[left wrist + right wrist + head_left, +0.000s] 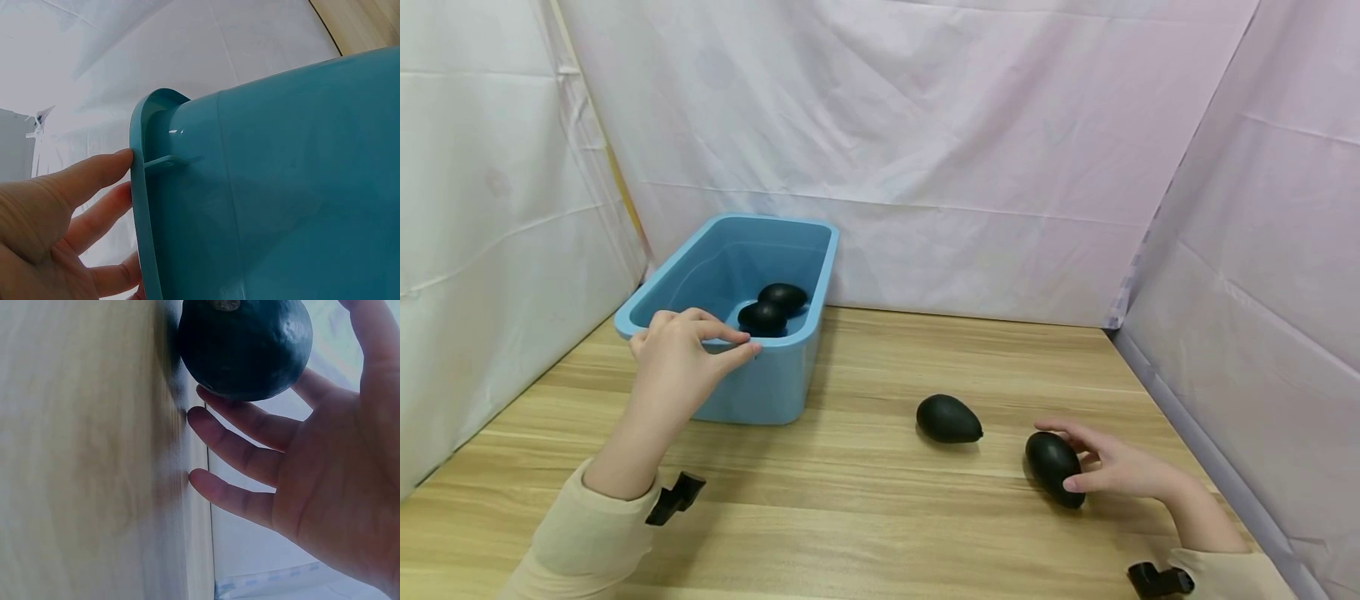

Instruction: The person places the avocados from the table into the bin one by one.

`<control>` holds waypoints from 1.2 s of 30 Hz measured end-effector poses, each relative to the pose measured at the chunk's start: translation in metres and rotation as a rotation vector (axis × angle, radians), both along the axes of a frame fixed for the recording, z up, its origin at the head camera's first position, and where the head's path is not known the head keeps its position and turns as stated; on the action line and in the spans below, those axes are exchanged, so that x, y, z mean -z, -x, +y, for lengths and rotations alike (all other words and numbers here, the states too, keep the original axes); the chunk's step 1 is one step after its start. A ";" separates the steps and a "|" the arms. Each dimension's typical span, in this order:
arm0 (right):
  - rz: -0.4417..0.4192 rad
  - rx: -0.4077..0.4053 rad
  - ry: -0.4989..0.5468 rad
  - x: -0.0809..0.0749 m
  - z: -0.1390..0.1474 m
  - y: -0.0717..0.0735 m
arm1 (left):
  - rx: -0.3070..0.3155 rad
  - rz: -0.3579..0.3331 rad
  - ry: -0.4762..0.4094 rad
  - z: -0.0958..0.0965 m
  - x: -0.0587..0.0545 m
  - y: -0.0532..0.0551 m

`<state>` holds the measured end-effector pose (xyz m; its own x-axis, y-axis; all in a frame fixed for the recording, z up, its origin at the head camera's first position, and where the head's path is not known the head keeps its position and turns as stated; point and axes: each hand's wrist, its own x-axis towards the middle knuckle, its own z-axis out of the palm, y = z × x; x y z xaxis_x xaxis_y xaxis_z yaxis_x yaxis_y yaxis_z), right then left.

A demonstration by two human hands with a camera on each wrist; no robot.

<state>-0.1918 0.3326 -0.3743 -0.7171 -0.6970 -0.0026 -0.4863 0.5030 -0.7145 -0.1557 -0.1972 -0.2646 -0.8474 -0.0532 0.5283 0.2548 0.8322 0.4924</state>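
In the head view a blue plastic bin (752,387) stands at the left, with two dark avocados (783,297) lying inside. My left hand (679,354) pinches its near rim between thumb and fingers; the left wrist view shows the thumb tip right at the rim (141,206). On the right, my right hand (1116,467) holds a dark avocado (1051,467) that lies on the table, thumb on its near side and fingers behind it. Up close, the remaining fingers (234,500) reach down beside it to the tabletop. Another avocado (948,418) lies between the bin and this hand.
The wooden table (865,517) extends to white cloth (970,150) hanging at the back and both sides. Black wrist mounts (675,498) are strapped over the beige sleeves (587,533). The bin's back end stands close to the back cloth.
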 end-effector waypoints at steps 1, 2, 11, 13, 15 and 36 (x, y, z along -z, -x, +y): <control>-0.009 0.002 -0.006 0.000 0.000 0.000 | 0.001 0.000 -0.001 0.000 0.000 0.000; -0.017 0.003 -0.012 0.000 0.000 0.000 | 0.000 0.000 -0.001 0.000 0.000 0.000; -0.023 0.010 -0.037 0.001 0.001 0.000 | -0.003 -0.005 0.003 0.000 0.000 0.000; -0.010 0.015 -0.050 0.002 0.001 0.000 | -0.004 -0.005 0.005 0.000 0.000 0.000; -0.002 0.018 -0.058 0.002 0.001 0.000 | -0.002 -0.004 0.004 0.000 0.000 0.000; -0.044 0.079 -0.076 0.005 -0.001 0.001 | 0.005 -0.002 -0.004 0.000 0.000 -0.001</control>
